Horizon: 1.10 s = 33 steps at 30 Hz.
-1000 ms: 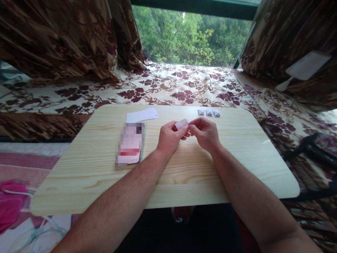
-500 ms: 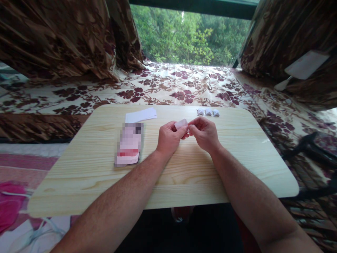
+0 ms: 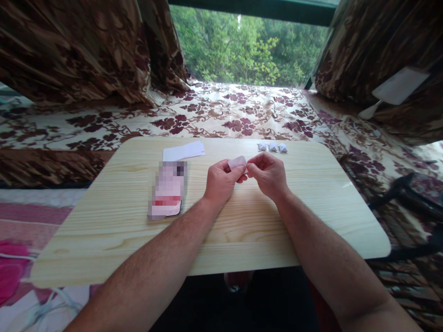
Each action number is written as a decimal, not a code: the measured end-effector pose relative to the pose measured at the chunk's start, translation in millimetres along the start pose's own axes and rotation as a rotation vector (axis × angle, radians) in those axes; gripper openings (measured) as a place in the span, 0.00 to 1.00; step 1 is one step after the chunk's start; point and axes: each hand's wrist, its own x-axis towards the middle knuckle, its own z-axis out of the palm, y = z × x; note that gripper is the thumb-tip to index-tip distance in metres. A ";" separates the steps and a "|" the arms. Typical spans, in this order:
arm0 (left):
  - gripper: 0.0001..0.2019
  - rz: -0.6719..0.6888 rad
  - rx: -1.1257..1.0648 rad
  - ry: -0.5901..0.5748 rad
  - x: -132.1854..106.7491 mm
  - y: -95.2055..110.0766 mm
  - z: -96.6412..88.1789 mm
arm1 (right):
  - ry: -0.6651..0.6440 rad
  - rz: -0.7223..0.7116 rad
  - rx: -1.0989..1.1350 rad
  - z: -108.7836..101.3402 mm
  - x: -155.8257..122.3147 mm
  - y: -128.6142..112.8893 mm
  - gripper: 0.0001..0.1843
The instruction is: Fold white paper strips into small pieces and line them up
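Paper [image 3: 236, 162], thin and pale, is held between both hands over the wood-grained table [image 3: 242, 240], its lower part hidden by fingers. The left hand [image 3: 221, 179] pinches it, thumb on top; the right hand [image 3: 268, 171] has thumb and fingertips drawn narrow on its edge. Mosaic blurs the flat phone [image 3: 168, 186]. Beyond lie smooth white strips [image 3: 183, 151] and three small, pointed white pyramids [image 3: 272, 147].

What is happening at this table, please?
A person holds a small piece of white paper in the left hand, above the table. The right hand is at the paper's right edge; its grip is hard to see. Beyond the hands lie three small white pieces in a row, with white strips and a phone toward the left.
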 end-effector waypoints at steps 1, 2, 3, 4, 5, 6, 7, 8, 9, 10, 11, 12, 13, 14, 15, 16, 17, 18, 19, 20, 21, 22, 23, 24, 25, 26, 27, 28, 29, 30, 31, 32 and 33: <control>0.16 -0.006 -0.006 -0.001 -0.2 0.2 0.2 | 0.001 0.001 0.002 -0.2 0.1 0.4 0.06; 0.15 -0.009 -0.012 -0.004 -0.5 0.3 0.5 | 0.002 0.001 0.004 -0.4 0.3 0.8 0.06; 0.15 -0.008 -0.016 -0.011 -0.7 0.2 0.8 | 0.001 0.001 0.005 -0.6 0.4 1.2 0.06; 0.15 -0.006 -0.019 -0.019 -1.0 -0.1 1.1 | 0.001 0.000 0.007 -0.8 0.5 1.4 0.05; 0.14 -0.005 -0.019 -0.026 -1.1 -0.5 1.4 | 0.000 -0.001 0.008 -0.9 0.5 1.4 0.05; 0.14 -0.005 -0.016 -0.029 -1.1 -1.0 1.6 | -0.001 -0.001 0.011 -1.0 0.4 1.3 0.05; 0.13 -0.005 -0.011 -0.031 -1.0 -1.5 1.6 | -0.002 -0.001 0.014 -1.1 0.3 1.1 0.04; 0.12 -0.005 -0.007 -0.034 -0.8 -2.1 1.4 | -0.003 -0.002 0.020 -1.1 0.1 0.7 0.04; 0.11 -0.003 -0.004 -0.037 -0.5 -2.6 1.1 | -0.003 -0.003 0.026 -1.1 -0.1 0.3 0.03; 0.11 -0.001 -0.004 -0.042 -0.2 -3.0 0.7 | -0.003 -0.004 0.033 -1.0 -0.3 -0.3 0.03; 0.10 0.001 -0.006 -0.048 0.1 -3.4 0.3 | -0.004 -0.004 0.037 -0.9 -0.4 -0.8 0.03; 0.10 0.003 -0.010 -0.053 0.3 -3.7 -0.2 | -0.003 -0.003 0.039 -0.8 -0.5 -1.4 0.03; 0.10 0.004 -0.014 -0.056 0.5 -3.8 -0.5 | -0.003 -0.002 0.040 -0.7 -0.5 -1.9 0.03; 0.10 0.006 -0.018 -0.059 0.6 -3.9 -0.7 | -0.002 0.000 0.040 -0.6 -0.4 -2.3 0.03; 0.10 0.006 -0.020 -0.061 0.6 -3.9 -0.8 | -0.001 0.004 0.040 -0.5 -0.3 -2.6 0.03; 0.11 0.004 -0.022 -0.062 0.6 -3.8 -0.8 | 0.000 0.008 0.038 -0.5 -0.1 -2.8 0.04; 0.11 0.000 -0.023 -0.063 0.5 -3.7 -0.7 | 0.001 0.011 0.037 -0.5 0.0 -2.8 0.04; 0.11 -0.007 -0.025 -0.064 0.5 -3.5 -0.6 | 0.001 0.015 0.034 -0.6 0.2 -2.6 0.04; 0.11 -0.014 -0.026 -0.064 0.5 -3.4 -0.4 | 0.001 0.017 0.030 -0.7 0.3 -2.4 0.04; 0.12 -0.019 -0.028 -0.064 0.5 -3.3 -0.3 | 0.001 0.017 0.026 -0.9 0.5 -2.1 0.04; 0.12 -0.022 -0.031 -0.067 0.5 -3.3 -0.2 | -0.001 0.015 0.024 -1.1 0.6 -1.9 0.04; 0.12 -0.021 -0.034 -0.070 0.6 -3.2 -0.1 | -0.002 0.013 0.024 -1.3 0.7 -1.7 0.04; 0.12 -0.020 -0.037 -0.074 0.6 -3.2 0.0 | -0.003 0.010 0.022 -1.5 0.7 -1.5 0.04; 0.12 -0.018 -0.037 -0.074 0.5 -3.1 0.1 | -0.003 0.009 0.019 -1.6 0.7 -1.5 0.04; 0.12 -0.018 -0.036 -0.072 0.4 -3.0 0.2 | -0.004 0.008 0.015 -1.6 0.7 -1.5 0.04; 0.13 -0.018 -0.034 -0.067 0.2 -2.7 0.3 | -0.005 0.008 0.011 -1.7 0.7 -1.6 0.04; 0.13 -0.019 -0.030 -0.060 0.0 -2.4 0.5 | -0.007 0.009 0.008 -1.6 0.7 -1.8 0.04; 0.14 -0.019 -0.025 -0.054 -0.2 -2.0 0.6 | -0.008 0.009 0.007 -1.6 0.8 -1.9 0.04; 0.14 -0.018 -0.021 -0.051 -0.5 -1.6 0.6 | -0.011 0.009 0.008 -1.5 0.8 -2.0 0.05; 0.14 -0.015 -0.017 -0.049 -0.7 -1.3 0.7 | -0.012 0.009 0.011 -1.5 0.8 -2.2 0.05; 0.14 -0.013 -0.014 -0.048 -0.9 -1.1 0.7 | -0.012 0.008 0.014 -1.5 0.7 -2.3 0.05; 0.14 -0.009 -0.012 -0.046 -1.0 -1.0 0.7 | -0.013 0.007 0.016 -1.4 0.6 -2.4 0.05; 0.14 -0.004 -0.011 -0.044 -1.0 -1.2 0.7 | -0.015 0.005 0.020 -1.4 0.4 -2.5 0.05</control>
